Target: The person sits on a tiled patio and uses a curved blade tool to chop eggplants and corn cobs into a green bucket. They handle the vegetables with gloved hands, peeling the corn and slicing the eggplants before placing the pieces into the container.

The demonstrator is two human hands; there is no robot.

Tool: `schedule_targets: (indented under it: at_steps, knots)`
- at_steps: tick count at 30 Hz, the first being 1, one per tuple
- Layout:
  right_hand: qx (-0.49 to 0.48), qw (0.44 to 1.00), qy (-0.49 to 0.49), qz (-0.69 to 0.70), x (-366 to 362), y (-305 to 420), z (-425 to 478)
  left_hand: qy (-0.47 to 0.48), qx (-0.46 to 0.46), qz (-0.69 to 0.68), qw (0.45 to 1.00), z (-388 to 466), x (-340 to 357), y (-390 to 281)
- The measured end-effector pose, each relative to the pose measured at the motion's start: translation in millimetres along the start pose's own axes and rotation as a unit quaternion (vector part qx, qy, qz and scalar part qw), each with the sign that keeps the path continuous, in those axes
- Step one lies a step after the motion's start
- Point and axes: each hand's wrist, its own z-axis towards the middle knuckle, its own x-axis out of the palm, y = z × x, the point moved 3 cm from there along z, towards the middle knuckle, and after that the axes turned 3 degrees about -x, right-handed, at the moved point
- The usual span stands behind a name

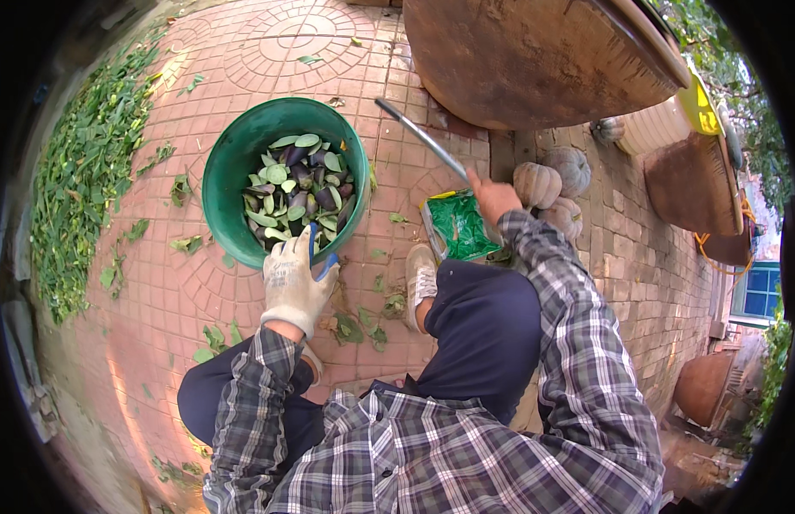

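In front of me stands a round green plastic tub (227,221), holding many cut eggplant pieces (298,186) with dark purple skin and pale green flesh. My left hand (293,273), in a whitish work glove with a blue palm, is at the tub's near rim. Its thumb and index finger are spread, and no piece shows between them; whether it touches the rim, I cannot tell. My bare right hand (496,196) is closed around one end of a long metal rod-like tool (433,142). The tool slants up to the left, its dark tip beyond the tub's right side.
A green printed plastic bag (462,225) lies by my shoe (422,276). Several pumpkins (537,185) sit on the paving to the right. A large brown earthenware vat (519,58) rises beyond them. Chopped green leaves (92,167) are heaped along the left.
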Motion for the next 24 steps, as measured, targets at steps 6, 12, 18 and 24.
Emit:
schedule_targets:
  at_steps: [6, 12, 18, 24]
  knots:
    - [0.067, 0.997, -0.034, 0.014, 105.9, 47.7, -61.6, 0.079, 0.046, 0.089, 0.992, 26.9, -8.4, -3.6]
    - [0.117, 0.987, 0.017, 0.107, 150.5, 51.8, -60.1, 0.107, 0.048, 0.103, 0.988, 43.3, 2.4, -12.0]
    - [0.003, 0.934, -0.162, 0.319, 70.6, 61.9, 69.5, 0.093, 0.071, 0.112, 0.987, 53.4, 4.5, -19.5]
    - [0.038, 0.926, 0.088, 0.365, 98.5, 131.0, 210.2, 0.121, 0.064, 0.120, 0.983, 57.9, 6.8, -15.9]
